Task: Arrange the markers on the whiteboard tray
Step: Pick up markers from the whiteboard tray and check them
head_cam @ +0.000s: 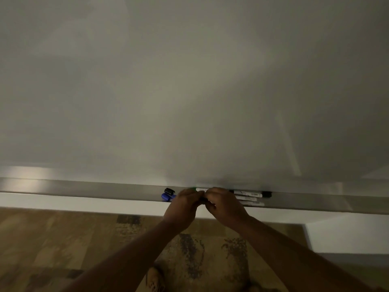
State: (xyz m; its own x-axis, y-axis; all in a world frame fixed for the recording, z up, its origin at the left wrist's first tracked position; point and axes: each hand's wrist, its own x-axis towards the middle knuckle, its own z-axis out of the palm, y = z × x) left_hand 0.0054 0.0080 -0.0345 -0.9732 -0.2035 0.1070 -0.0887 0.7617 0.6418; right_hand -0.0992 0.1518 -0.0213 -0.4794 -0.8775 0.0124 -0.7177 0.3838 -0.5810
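A long grey metal tray runs along the bottom of the whiteboard. Several white-barrelled markers lie on it in a bunch. My left hand and my right hand meet over the middle of the bunch, fingers curled around the marker bodies, which they mostly hide. Left of my left hand stick out blue caps and a black cap. Right of my right hand show marker barrels and a black cap. A green-capped marker peeks out above my knuckles.
Below the tray is a white wall strip, then a wood-pattern floor with dark patches. My shoe shows at the bottom. A white wall corner stands at the lower right. The tray stretches bare to both sides.
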